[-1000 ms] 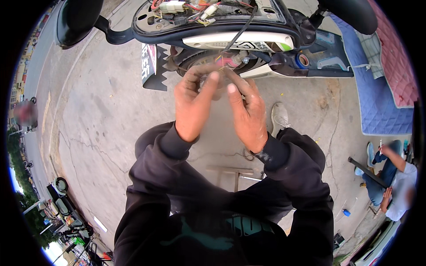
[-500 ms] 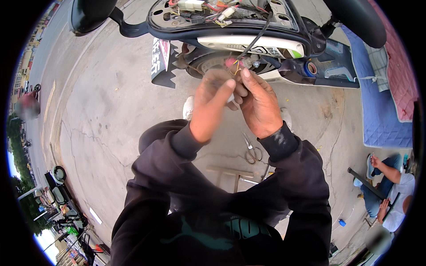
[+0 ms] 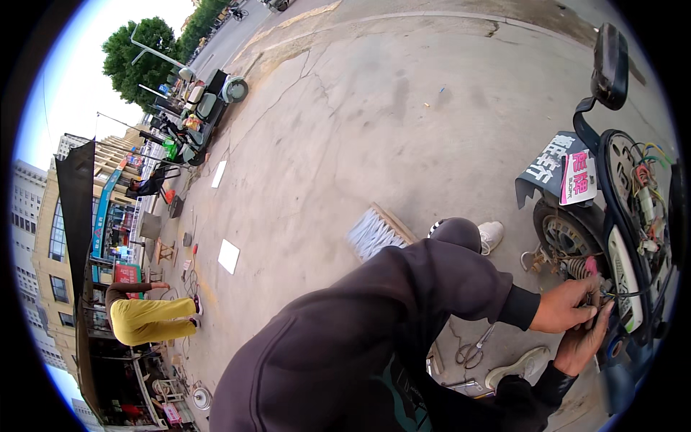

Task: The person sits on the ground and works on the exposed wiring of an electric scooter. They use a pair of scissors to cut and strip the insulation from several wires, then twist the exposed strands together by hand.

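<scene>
At the right side, my left hand (image 3: 565,307) and my right hand (image 3: 583,341) meet beside the scooter, fingers closed and pinching at thin wires (image 3: 609,295). A black cable (image 3: 636,293) runs from these wires toward the scooter (image 3: 620,270). The exact spot they grip is partly hidden by my fingers. Just beyond my hands are the scooter's wheel (image 3: 565,232) and a shock absorber spring (image 3: 578,268). More coloured wiring and connectors (image 3: 646,201) lie exposed in the opened front of the scooter.
Scissors (image 3: 471,353) lie on the ground near my shoe (image 3: 518,366). A broom head (image 3: 378,232) with pale bristles is left of my knee. Far left, a person in yellow trousers (image 3: 155,322) bends over. A parked three-wheeler (image 3: 205,108) stands at the upper left.
My view has swung left, so the scooter and my hands now appear at the right side. Both hands stay together at the wires.
</scene>
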